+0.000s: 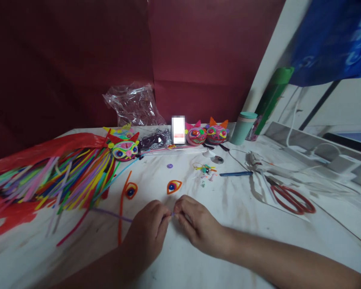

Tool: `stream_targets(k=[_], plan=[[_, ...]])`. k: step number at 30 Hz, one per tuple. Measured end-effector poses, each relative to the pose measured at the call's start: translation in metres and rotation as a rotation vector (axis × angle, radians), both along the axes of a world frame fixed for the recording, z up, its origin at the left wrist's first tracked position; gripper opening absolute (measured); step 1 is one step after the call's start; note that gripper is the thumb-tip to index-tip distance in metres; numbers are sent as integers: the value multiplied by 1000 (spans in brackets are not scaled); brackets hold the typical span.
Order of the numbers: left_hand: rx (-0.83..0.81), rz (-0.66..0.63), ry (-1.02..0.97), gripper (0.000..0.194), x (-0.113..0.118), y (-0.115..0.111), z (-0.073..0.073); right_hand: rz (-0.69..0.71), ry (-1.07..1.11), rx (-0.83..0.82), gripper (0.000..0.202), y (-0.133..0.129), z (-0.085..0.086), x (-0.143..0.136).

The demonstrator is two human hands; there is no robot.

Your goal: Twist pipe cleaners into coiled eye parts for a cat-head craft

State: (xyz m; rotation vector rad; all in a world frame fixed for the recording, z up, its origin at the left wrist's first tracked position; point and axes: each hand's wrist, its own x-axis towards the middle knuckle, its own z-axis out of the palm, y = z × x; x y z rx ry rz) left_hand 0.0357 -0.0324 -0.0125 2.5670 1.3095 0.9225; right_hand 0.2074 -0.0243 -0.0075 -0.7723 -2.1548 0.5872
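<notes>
The grip of the left hand (151,224) is narrow, thumb and fingertips pinched on one end of a small purple piece (173,214); the grip of the right hand (198,225) is pinched just as narrow on its other end. The purple piece lies between the two hands, over the near middle of the bench (237,257), and the fingers hide most of it.

Just beyond the hands are two orange-rimmed eye shapes with dark blue centres: the left eye shape (131,190) and the right eye shape (173,187). An orange strip (120,208) runs near to far, close by the left eye shape. A purple strip (112,214) reaches toward the left hand; whether it joins the purple piece cannot be told. A purple disc (169,165) lies farther off.

At the left, a heap of coloured strips (69,176) lies on red plastic (57,146), near a decorated head (124,149) with red ears. Along the far side are a clear plastic bag (134,104), a pink-eared head (196,133), an orange-eared head (217,132) and a green cup (243,129), upright. At the right are a blue pen-like tool (236,174) and red-handled scissors (291,198).
</notes>
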Motion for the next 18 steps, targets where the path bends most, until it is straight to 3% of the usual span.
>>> stream_targets(k=[7, 10, 15, 18], plan=[[82, -85, 190, 21, 2, -5, -1, 26, -238, 81, 15, -1, -8, 0], [86, -59, 118, 18, 3, -7, 2, 9, -134, -27, 15, -2, -6, -2], [75, -41, -136, 17, 2, -9, 5, -15, 163, -404, 14, -3, 2, -7], [70, -25, -213, 16, 2, -9, 4, -19, 235, -392, 18, -6, 3, -8]])
